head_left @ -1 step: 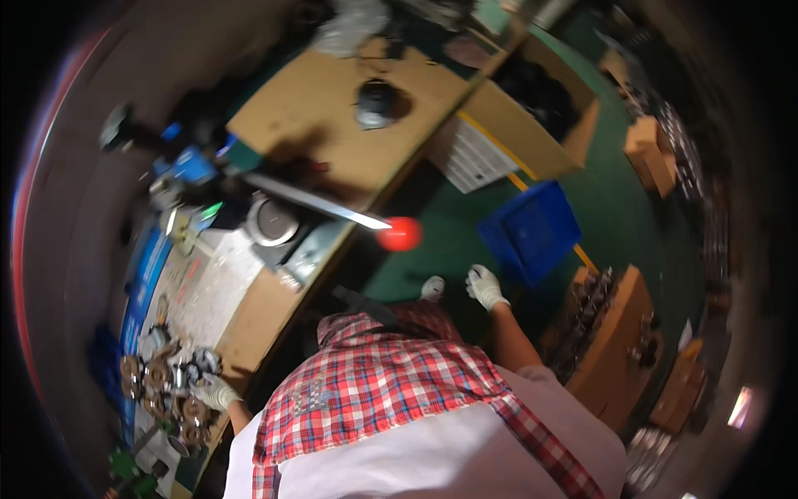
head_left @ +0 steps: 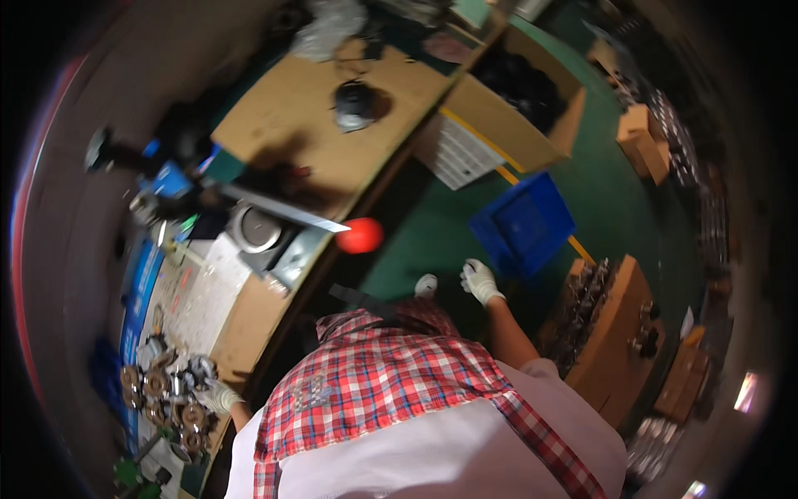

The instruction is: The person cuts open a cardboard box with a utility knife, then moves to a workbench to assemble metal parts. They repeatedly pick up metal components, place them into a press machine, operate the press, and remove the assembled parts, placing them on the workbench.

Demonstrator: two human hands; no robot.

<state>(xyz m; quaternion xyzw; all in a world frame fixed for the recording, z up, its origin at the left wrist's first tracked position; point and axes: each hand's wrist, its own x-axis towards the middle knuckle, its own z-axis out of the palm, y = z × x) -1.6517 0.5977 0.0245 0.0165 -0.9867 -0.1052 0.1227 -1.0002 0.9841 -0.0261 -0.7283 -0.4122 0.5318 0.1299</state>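
My left hand [head_left: 218,396], in a whitish glove, is at the near edge of a heap of ring-shaped metal parts [head_left: 158,384] on the workbench. Its fingers reach the parts, but they are too small and blurred to show a grip. My right hand [head_left: 480,282], gloved as well, hangs over the green floor to the right of the bench. Its fingers are loosely bent and apart, with nothing visible in them. Beyond that hand is a blue plastic crate [head_left: 524,224]. A long metal lever [head_left: 291,212] with a red ball knob [head_left: 360,236] juts over the bench edge.
Behind the lever, a dark rounded object [head_left: 354,106] sits on the brown bench top [head_left: 291,91]. A cardboard box [head_left: 465,100] holding black material is at the far side. Close on my right, another carton [head_left: 615,333] is filled with metal parts. A small box [head_left: 644,145] lies farther right.
The bench, lever and crate have shifted leftward in the picture, the red knob most. My left hand remains by the metal parts, and my right hand still hangs over the floor.
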